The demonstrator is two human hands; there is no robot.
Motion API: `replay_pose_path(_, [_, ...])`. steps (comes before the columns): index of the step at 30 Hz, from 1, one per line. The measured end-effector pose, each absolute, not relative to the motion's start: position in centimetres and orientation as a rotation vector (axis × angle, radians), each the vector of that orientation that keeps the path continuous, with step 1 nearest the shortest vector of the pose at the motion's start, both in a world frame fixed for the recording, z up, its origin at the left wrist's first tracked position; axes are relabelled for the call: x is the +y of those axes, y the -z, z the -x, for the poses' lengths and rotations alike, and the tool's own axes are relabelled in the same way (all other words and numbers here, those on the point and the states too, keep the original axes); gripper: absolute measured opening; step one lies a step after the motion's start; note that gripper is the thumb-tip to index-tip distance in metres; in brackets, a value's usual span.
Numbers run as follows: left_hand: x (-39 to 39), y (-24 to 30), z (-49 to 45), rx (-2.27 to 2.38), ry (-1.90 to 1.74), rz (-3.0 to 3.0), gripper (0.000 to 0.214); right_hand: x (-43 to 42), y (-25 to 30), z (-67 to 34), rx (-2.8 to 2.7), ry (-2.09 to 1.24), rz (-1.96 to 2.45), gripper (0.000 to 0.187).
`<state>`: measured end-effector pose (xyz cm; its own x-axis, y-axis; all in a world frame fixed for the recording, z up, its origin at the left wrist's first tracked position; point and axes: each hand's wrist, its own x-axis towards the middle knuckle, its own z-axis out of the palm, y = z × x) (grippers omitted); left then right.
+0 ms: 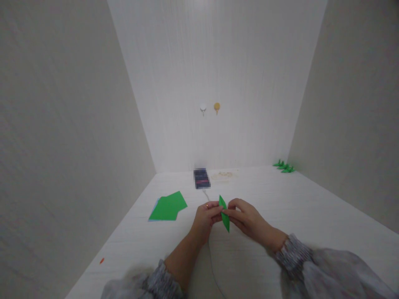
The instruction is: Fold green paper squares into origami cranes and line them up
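Note:
Between my two hands, a narrow folded piece of green paper (pixel 225 222) is held above the white table, its pointed ends up and down. My left hand (pixel 207 218), with a ring on one finger, grips the paper's left side near the middle. From the right, the thumb and fingertips of my right hand (pixel 246 216) pinch the same piece. Some fingertips are hidden behind the paper. Left of my hands lies a small pile of flat green paper sheets (pixel 168 207), with a pale blue edge showing underneath.
Several small folded green paper figures (pixel 284 167) stand in the back right corner. A phone (pixel 202 178), its screen blurred, lies near the back wall with a white cable (pixel 212 261) running beneath my hands. Two hooks (pixel 217 106) hang on the wall. A small orange-red scrap (pixel 102 261) lies front left.

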<state>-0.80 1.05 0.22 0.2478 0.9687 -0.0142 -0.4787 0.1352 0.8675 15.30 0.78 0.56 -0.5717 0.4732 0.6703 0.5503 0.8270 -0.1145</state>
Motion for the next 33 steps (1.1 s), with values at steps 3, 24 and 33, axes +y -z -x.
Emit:
replay_pose_path(3, [0.9,-0.3,0.9,0.695,-1.153,-0.880,0.025,0.8,-0.5,-15.5,-2.238,0.055,0.698,0.018])
replay_pose_path(24, [0.3,0.0,0.8,0.765,-1.179,-1.164,0.023,1.2,0.2,-14.3,-1.498,-1.210,0.913,0.020])
replay_pose_path(33, [0.5,-0.1,1.0,0.849,-1.221,-1.241,0.021,0.8,0.3,-14.0,-1.395,-1.389,0.827,0.019])
